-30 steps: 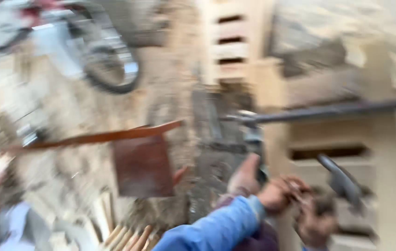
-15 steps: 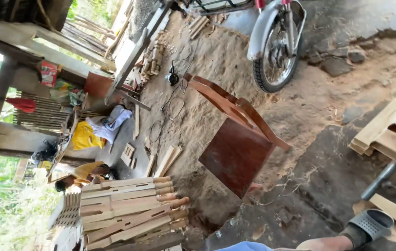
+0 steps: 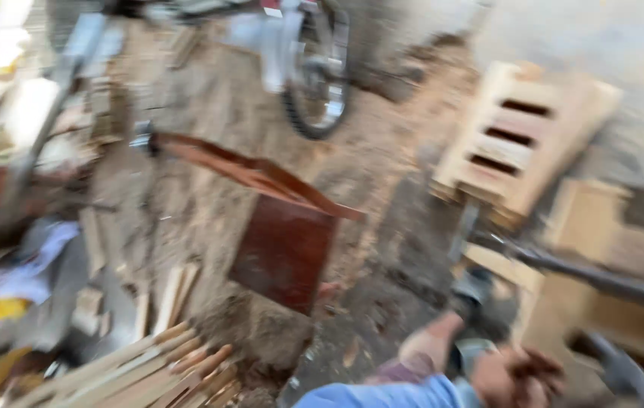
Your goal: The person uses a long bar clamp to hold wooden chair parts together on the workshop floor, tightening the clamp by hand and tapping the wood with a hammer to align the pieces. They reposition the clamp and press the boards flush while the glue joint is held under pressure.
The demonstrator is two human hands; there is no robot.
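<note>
Left of the grip stands a red-brown panel, below it a pile of wooden sticks, above a wheel and a slatted frame.

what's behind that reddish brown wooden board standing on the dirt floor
Behind the reddish-brown board lies sawdust-covered dirt floor, then a motorbike wheel farther back. The ground directly behind the board is hidden by it, and motion blur hides finer detail.
</note>
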